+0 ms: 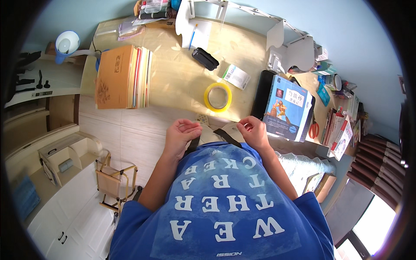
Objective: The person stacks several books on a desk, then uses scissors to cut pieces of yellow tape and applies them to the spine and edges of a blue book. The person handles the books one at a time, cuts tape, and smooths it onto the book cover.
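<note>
My left hand [182, 132] hovers just off the table's front edge, its fingers loosely bent and holding nothing. Level with it, my right hand [255, 132] also hangs empty, fingers curled and slightly apart. Nearest to both is a roll of yellow tape [207, 96], lying flat near the table's front edge. Behind the tape lie a small white and green box [236, 76] and an elongated black case [205, 59]. To the right of my right hand, a blue book [281, 117] rests on a dark flat object [262, 93].
A row of books [115, 80] is on the table [173, 91] at left, beside a lamp [68, 43]. White paper [203, 34] with a blue brush or pen [193, 37] lies at the back. Red-handled scissors [313, 130] and more books [336, 130] are at right. A chair [110, 177] stands lower left.
</note>
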{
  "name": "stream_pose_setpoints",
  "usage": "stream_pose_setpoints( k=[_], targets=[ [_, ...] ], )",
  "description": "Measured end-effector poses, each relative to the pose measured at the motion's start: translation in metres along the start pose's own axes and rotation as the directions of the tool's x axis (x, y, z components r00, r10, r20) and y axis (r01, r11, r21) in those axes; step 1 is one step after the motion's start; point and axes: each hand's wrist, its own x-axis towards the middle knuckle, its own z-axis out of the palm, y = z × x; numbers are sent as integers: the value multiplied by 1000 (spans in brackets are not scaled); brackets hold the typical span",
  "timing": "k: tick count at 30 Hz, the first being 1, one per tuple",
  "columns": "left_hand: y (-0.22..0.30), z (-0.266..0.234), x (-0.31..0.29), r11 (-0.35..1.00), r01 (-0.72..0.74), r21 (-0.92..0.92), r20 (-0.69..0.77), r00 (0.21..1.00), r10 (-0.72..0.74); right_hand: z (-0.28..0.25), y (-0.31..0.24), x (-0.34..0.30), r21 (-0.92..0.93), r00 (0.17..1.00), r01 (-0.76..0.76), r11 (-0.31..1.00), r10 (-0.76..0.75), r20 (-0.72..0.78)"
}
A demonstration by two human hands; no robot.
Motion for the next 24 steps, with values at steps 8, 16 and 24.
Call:
stream_pose_setpoints(
  k=[8, 16, 24],
  targets=[
    [35, -1, 30, 972, -197, 130, -26, 979, 202, 8, -2, 15, 12, 1000, 6, 1000, -6, 31],
    [75, 10, 78, 843, -431, 321, -33, 885, 465, 5, -2, 18, 27, 1000, -31, 999, 31, -3],
    [84, 7, 109, 554, -479, 681, 16, 766, 643, 4, 2, 14, 35, 994, -97, 995, 98, -40]
  ],
)
